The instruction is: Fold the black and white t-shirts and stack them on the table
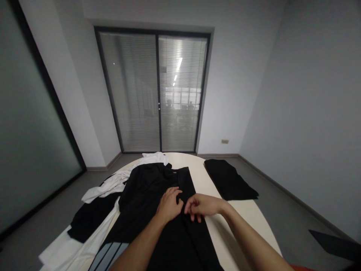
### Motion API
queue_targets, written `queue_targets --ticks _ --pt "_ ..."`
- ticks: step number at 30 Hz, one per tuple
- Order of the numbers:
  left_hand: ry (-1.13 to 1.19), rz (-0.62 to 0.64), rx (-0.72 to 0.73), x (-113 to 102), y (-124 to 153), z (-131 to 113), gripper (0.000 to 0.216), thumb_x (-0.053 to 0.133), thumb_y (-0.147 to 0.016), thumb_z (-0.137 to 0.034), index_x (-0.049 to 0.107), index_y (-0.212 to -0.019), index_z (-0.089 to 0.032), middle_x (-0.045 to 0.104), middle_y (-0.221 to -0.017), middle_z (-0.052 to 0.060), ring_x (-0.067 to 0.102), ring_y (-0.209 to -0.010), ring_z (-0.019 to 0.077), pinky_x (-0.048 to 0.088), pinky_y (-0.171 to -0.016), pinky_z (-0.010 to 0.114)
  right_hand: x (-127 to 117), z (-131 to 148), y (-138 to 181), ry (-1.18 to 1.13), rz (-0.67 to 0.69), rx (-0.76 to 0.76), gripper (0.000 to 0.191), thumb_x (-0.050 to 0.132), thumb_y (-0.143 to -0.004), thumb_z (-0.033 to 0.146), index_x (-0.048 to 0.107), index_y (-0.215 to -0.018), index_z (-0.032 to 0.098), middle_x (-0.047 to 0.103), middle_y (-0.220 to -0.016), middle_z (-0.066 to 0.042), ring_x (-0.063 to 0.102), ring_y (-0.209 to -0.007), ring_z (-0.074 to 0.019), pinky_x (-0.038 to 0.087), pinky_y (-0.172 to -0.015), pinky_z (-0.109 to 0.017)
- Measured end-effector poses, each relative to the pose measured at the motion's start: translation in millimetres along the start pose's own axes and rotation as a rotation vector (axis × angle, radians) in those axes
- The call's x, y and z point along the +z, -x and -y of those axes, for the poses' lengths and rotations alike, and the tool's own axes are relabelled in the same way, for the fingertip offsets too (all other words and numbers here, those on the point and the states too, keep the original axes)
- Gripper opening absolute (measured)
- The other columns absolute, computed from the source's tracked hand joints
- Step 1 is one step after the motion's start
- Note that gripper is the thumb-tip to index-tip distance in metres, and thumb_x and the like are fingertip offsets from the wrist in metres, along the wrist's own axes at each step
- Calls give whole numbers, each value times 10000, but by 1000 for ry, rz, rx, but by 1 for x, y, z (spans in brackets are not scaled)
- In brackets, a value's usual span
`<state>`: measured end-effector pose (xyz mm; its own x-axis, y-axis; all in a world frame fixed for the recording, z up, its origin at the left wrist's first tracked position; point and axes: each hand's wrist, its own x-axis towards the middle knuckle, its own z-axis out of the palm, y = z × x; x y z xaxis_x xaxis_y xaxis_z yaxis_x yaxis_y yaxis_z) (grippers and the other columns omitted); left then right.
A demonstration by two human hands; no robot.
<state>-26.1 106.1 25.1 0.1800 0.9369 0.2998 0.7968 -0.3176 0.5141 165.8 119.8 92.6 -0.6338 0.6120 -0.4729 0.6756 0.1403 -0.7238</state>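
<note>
A black garment (175, 241) lies spread over the near half of the table, with a small label at its far edge and a grey striped panel at its lower left. My left hand (168, 205) rests palm down on its middle, the thumb apart from the bent fingers. Just to the right, over a long edge or fold of the cloth, is my right hand (203, 205). Its fingers are loosely bent and apart, pointing down toward the fabric, and I see no cloth gripped in them. The two hands are close but not touching.
The pale round-ended table (248, 218) carries a folded black garment (228, 178) at right. White clothing (113, 184) and another black piece (93, 216) lie heaped along the left edge. Beyond stands a glazed door with blinds (158, 94). A dark flat object (335, 242) is at lower right.
</note>
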Motion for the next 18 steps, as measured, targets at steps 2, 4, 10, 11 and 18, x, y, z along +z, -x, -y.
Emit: queue_targets --ticks 2,4,10,11,18 --pt "-3 2 6 1 0 1 418 514 -810 -170 680 -1194 -173 601 -1367 85 501 -1305 241 391 -1133 381 -3 -10 -10 164 -391 -121 295 495 -867 136 670 -1101 177 735 -974 -65 692 -812 -164 519 -748 -264" --pt "-13 -3 16 2 0 1 425 504 -807 -163 673 -1197 -169 602 -1360 92 503 -1301 240 383 -1140 379 -4 -21 -22 322 -632 -219 353 518 -877 155 656 -1201 177 695 -1184 -111 648 -1081 -220 480 -971 -335" --pt "-57 15 32 6 -1 0 436 497 -816 -167 659 -1220 -145 588 -1375 103 490 -1307 240 361 -1146 366 5 -44 -50 507 -604 -265 534 336 -1017 348 401 -1513 161 391 -1565 -141 341 -1457 -262 293 -1189 -454" --pt "-61 14 31 7 -1 0 437 496 -816 -166 657 -1222 -143 585 -1377 104 487 -1306 240 360 -1143 363 7 -46 -52 527 -589 -225 540 314 -1021 359 387 -1521 167 361 -1582 -137 317 -1469 -274 287 -1188 -482" --pt "-82 51 63 17 -18 -12 441 485 -812 -159 648 -1222 -152 571 -1387 98 469 -1305 241 358 -1126 353 2 -57 -50 631 -592 -42 547 294 -1002 319 382 -1519 162 301 -1610 -125 268 -1488 -289 214 -1191 -563"
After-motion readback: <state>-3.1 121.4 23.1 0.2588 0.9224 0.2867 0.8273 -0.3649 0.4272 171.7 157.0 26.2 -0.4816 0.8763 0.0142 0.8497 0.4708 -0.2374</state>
